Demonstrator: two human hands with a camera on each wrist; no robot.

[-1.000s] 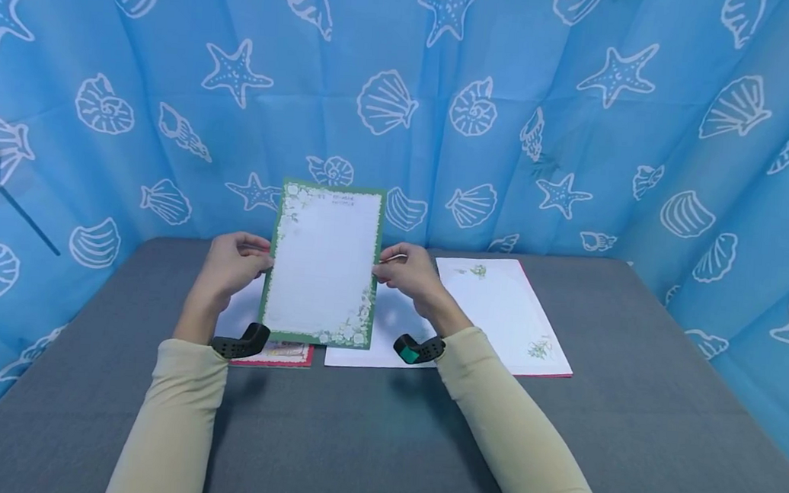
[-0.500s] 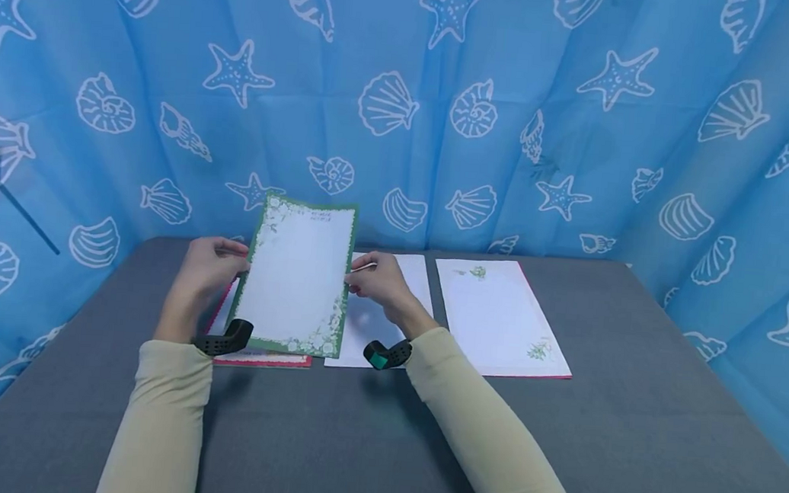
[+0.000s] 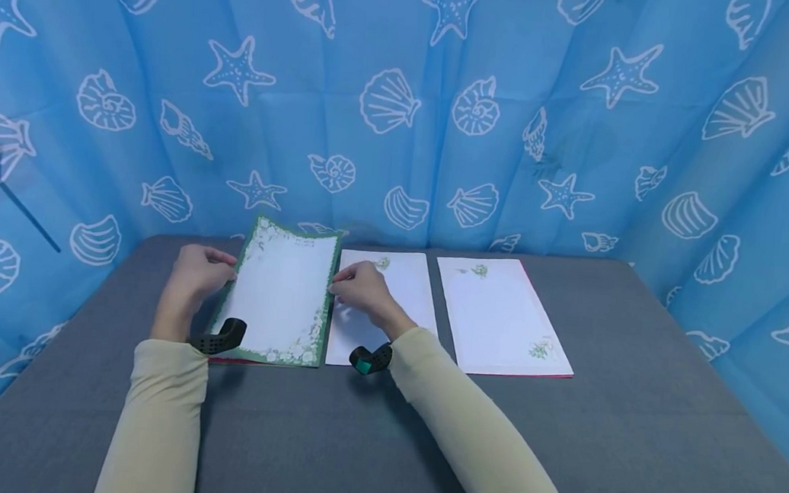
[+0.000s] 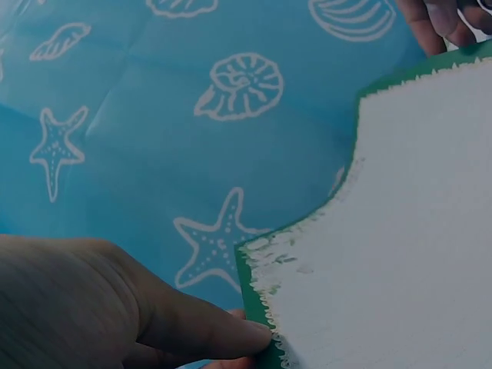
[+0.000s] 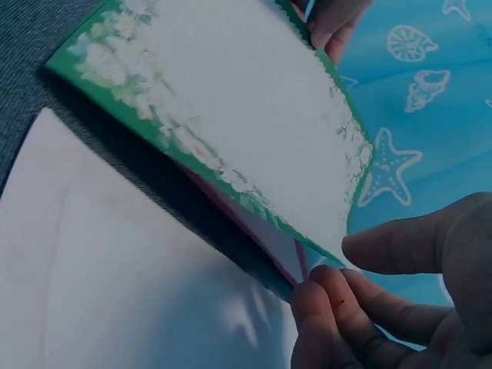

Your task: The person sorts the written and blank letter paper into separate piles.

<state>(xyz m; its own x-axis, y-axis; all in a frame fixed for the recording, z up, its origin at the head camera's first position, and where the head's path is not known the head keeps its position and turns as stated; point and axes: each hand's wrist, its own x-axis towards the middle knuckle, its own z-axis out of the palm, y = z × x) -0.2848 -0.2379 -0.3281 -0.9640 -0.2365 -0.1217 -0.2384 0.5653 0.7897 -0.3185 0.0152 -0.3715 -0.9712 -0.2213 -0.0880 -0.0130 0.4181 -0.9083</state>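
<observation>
A sheet of paper (image 3: 281,292) with a green border and white flowers is held between both hands at the left of the table. My left hand (image 3: 197,278) pinches its left edge, thumb on top in the left wrist view. At the right edge, my right hand (image 3: 365,294) pinches the sheet between thumb and fingers. The sheet's far edge curves upward, and its near edge lies over a red-bordered sheet (image 5: 231,204), mostly hidden beneath. Beside it, partly under my right hand, lies a white sheet (image 3: 406,282) with a small green print.
Another white sheet (image 3: 503,315) with green sprigs and a red edge lies farther right on the grey table (image 3: 380,452). A blue curtain (image 3: 409,41) with shells and starfish hangs behind the table. Each wrist wears a black band.
Both hands have moved left and down with the green-bordered sheet, from in front of the curtain to over the red-bordered sheet. The middle white sheet is now more exposed.
</observation>
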